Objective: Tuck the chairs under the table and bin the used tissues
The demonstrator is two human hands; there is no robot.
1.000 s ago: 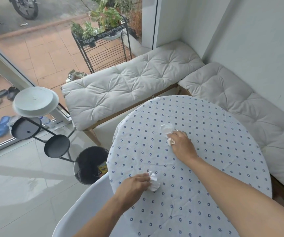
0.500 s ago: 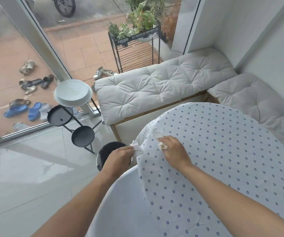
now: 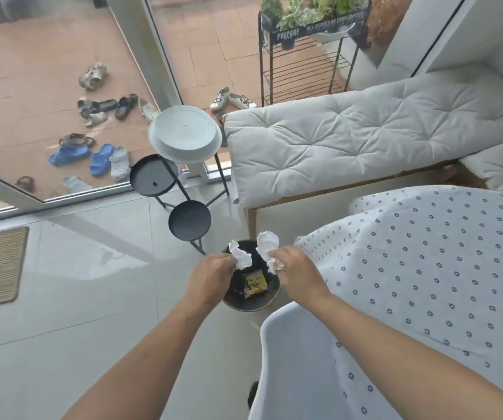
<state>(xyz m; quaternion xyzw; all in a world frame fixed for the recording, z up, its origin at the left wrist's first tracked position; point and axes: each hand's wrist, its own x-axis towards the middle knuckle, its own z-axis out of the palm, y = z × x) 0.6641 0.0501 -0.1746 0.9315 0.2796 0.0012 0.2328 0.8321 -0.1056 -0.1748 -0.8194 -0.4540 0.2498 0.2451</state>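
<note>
— What is worrying you, watching this?

— The tabletop [image 3: 444,268] is hanging its dotted cloth right by the bin [image 3: 251,303], and the right hand [image 3: 297,272] is hovering between the two. I'm thinking a loose crumple could be catching that cloth edge, or drifting past the rim onto the floor, since tissue is so light. The white chair [image 3: 298,359], at about five o'clock from the bin, is sitting out from the tabletop, so it is waiting to be tucked, as I judge it.

— Count them for me, biggest first.

— One tabletop, one chair showing, one bin with some wrapper lying inside. Two hands. The left hand [image 3: 211,275] is pinching one tissue [image 3: 241,256], its fingers closed on it, over the bin's ten o'clock edge. The right hand's fingers are clamped on a second tissue [image 3: 268,244], over the two o'clock edge, perhaps with another scrap tucked under; I cannot tell.

— So two tissues?

— Two I'm seeing clearly, both hanging above the bin's mouth.
</note>
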